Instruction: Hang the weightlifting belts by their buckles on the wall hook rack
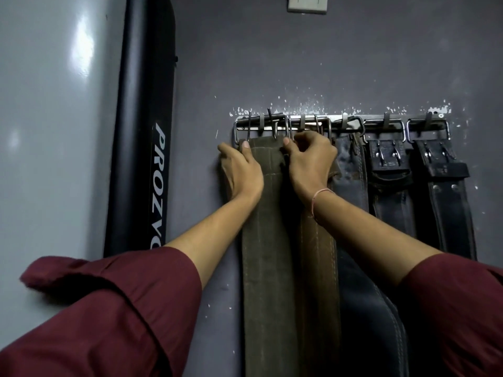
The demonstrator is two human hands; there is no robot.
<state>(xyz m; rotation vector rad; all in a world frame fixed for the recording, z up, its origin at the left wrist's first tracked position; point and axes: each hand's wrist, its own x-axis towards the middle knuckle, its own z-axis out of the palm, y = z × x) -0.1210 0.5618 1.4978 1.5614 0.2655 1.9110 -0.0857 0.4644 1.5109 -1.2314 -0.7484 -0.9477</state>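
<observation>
"Two hands, holding what?"
"Left hand [241, 170] and right hand [310, 161] gripped the top of the long olive-green cloth belt [268, 240], mid-frame. It hung straight down; its grey metal buckle [235, 133] sat just above them, at the silver hook rack [441, 117]."

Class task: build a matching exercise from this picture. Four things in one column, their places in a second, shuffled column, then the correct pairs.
Things
1 olive belt
2 wall socket
3 black lettered pad
4 pink thread

Places
A above the hook rack
B round the wrist below the right hand
C leftmost on the hook rack, gripped by the left hand
D upright, left of the hook rack

Pairs: 1-C; 2-A; 3-D; 4-B
</observation>
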